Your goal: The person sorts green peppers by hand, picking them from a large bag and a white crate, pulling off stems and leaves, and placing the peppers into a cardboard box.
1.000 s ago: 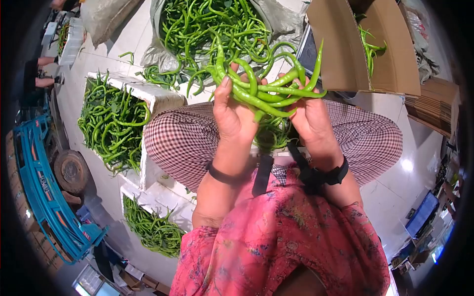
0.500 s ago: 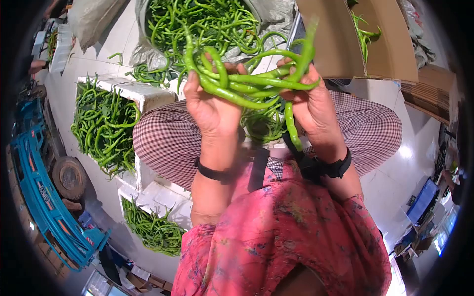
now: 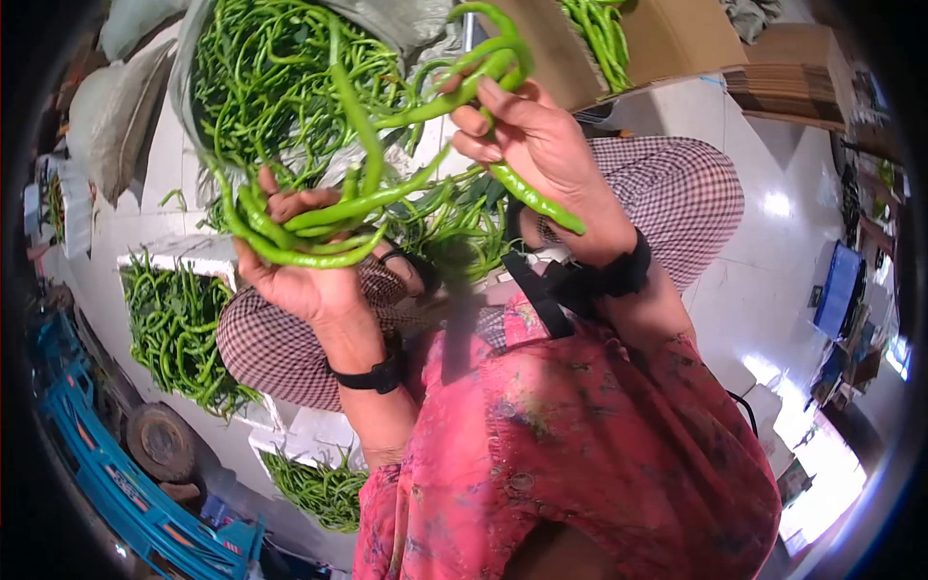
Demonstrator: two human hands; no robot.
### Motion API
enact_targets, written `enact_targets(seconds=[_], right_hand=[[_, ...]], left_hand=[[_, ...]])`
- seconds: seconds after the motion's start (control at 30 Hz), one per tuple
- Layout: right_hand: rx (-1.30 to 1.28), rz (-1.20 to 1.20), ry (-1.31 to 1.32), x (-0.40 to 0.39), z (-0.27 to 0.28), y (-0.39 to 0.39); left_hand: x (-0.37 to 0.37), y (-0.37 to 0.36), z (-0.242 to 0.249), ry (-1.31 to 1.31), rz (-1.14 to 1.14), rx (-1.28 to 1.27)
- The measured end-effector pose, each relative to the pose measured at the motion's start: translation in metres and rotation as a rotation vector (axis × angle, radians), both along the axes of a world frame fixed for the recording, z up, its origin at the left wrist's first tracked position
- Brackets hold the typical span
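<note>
Several long green chili peppers point(image 3: 360, 205) lie across the palm of my left hand point(image 3: 314, 290), whose fingers curl up around them. My right hand point(image 3: 551, 150) is raised higher, closed on a few more chili peppers point(image 3: 532, 197); one hangs below the palm and others curve above the fingertips. The two bunches come close together between my hands. Below them, a loose pile of green chili peppers point(image 3: 449, 220) lies on the floor between my legs. Beyond my right hand is an open cardboard box point(image 3: 681, 43) with peppers inside.
An open sack point(image 3: 182, 92) full of green peppers stands ahead on the left. White foam boxes point(image 3: 198, 249) of peppers sit by my left knee. Further left are tied sacks point(image 3: 116, 126) and a blue cart point(image 3: 126, 474). Flattened cardboard point(image 3: 788, 82) is stacked at far right.
My hands have moved apart, splitting the peppers into two bunches. My left hand is lower and further left; my right hand is higher, nearer the cardboard box. The view has also shifted.
</note>
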State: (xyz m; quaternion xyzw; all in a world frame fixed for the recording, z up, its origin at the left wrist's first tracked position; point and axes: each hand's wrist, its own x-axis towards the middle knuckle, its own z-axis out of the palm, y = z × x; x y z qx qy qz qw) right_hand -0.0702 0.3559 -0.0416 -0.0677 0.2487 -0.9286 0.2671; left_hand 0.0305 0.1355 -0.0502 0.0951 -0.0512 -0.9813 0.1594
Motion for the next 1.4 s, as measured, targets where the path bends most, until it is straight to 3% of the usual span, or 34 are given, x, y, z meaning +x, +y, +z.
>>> enact_targets(seconds=[0.07,0.1,0.27,0.5,0.6,0.67,0.73,0.8,0.87,1.13,1.27,1.33,1.4], right_hand=[[-0.098,0.059,-0.010,-0.004,0.005,0.002],[-0.012,0.031,-0.026,-0.004,0.012,0.004],[-0.050,0.046,0.037,-0.009,0.010,0.009],[0.192,0.065,0.090,-0.004,0.050,0.027],[0.450,0.073,0.304,-0.005,0.087,0.043],[0.569,0.064,0.224,-0.002,0.116,0.055],[0.390,0.096,0.344,-0.006,0.114,0.074],[0.052,0.048,0.132,-0.013,0.109,0.094],[-0.130,0.074,0.157,-0.030,0.104,0.111],[-0.155,0.049,0.201,-0.071,0.102,0.149],[0.125,0.054,0.081,-0.119,0.094,0.165],[0.958,-0.158,-0.044,-0.147,0.059,0.199],[0.965,-0.247,-0.101,-0.136,0.071,0.196]], left_hand=[[0.000,-0.002,-0.001,-0.032,0.006,-0.040],[0.000,-0.003,-0.002,-0.036,-0.003,-0.052],[-0.003,0.001,0.003,-0.103,0.021,-0.071],[-0.001,-0.001,-0.002,-0.062,0.041,-0.045],[-0.002,0.002,0.000,-0.085,0.083,-0.075],[-0.002,0.002,-0.004,-0.076,0.072,-0.089],[-0.002,0.005,-0.001,-0.103,0.084,-0.084],[-0.002,0.006,-0.001,-0.132,0.090,-0.096],[-0.002,0.007,-0.003,-0.096,0.071,-0.104],[-0.002,0.013,0.000,-0.071,0.049,-0.119],[-0.001,0.014,-0.002,-0.094,0.032,-0.154],[-0.005,0.013,-0.003,-0.109,0.040,-0.144],[-0.002,0.015,-0.001,-0.134,0.052,-0.227]])
